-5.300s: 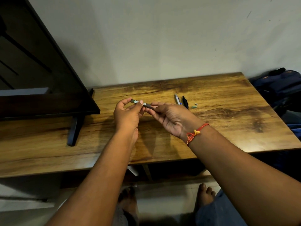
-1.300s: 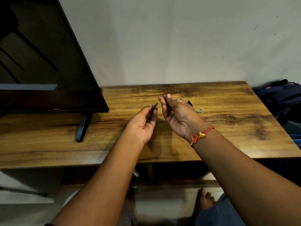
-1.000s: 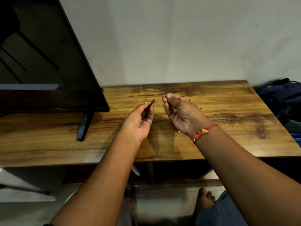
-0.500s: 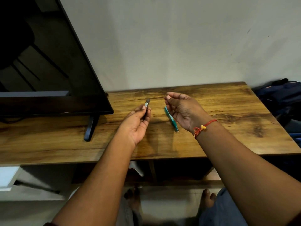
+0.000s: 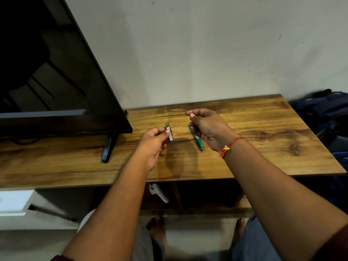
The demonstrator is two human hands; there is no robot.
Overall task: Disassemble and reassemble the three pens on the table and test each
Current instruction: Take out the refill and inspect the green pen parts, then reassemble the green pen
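My left hand [image 5: 153, 141] pinches a short dark pen barrel with a pale label [image 5: 169, 132] and holds it upright above the wooden table [image 5: 263, 147]. My right hand [image 5: 207, 129], a red thread on its wrist, is raised a little to the right. Its fingers are pinched on a thin part too small to make out, and a teal pen piece [image 5: 197, 141] hangs down from under its palm. The two hands are apart. The other pens are hidden behind my right hand.
A black flat screen [image 5: 56, 81] stands on the table's left half, one foot [image 5: 108, 148] near my left hand. A dark blue bag [image 5: 327, 110] lies right of the table. A shelf with a white object [image 5: 158, 192] is under the tabletop.
My hands were joined on one dark pen and have pulled apart. The left keeps the barrel, now upright. The teal piece has come into view under the right hand.
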